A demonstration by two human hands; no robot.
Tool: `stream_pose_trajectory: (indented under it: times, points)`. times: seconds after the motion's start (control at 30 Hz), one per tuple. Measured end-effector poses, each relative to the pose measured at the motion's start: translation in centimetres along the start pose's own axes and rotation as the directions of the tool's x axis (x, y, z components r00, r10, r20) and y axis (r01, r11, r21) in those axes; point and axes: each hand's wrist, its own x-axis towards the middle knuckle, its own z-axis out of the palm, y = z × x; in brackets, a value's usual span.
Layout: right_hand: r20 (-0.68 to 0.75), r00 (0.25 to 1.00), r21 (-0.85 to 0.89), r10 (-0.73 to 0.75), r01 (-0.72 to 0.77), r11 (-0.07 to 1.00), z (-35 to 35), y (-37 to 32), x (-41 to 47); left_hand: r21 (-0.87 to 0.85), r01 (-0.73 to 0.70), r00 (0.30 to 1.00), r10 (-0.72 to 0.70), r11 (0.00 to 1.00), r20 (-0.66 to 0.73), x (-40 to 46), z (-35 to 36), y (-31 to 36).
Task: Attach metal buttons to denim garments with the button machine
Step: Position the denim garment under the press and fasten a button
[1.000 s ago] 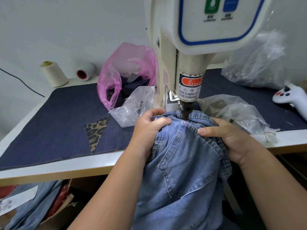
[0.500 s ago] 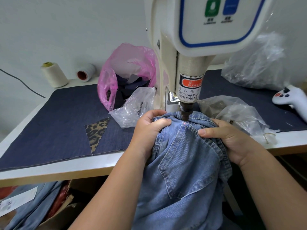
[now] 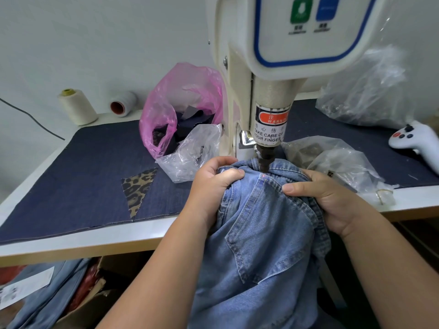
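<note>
Left hand [image 3: 213, 179] clenches bunched denim garment [image 3: 259, 233]; right hand [image 3: 325, 198] pinches its hem. Garment sits under button machine [image 3: 280, 67] punch [image 3: 264, 160], red dot marking spot. Step judged: positioning. Next: press, fingers clear.

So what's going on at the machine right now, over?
Left hand and right hand both grip denim garment. Fabric under machine's punch. Thumbs close beside the punch.

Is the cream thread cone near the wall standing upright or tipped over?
Upright: the cream thread cone stands on its wide base, yellow core on top.
</note>
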Motion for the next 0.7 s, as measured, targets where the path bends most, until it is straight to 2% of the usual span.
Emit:
stream_pose_trajectory:
  times: [0.7]
  points:
    - [0.005, 1.000, 0.003, 0.006, -0.006, 1.000, -0.27, 0.08, 0.09, 0.010, -0.010, 1.000, 0.011, 1.000, -0.013, -0.01, -0.02, -0.09]
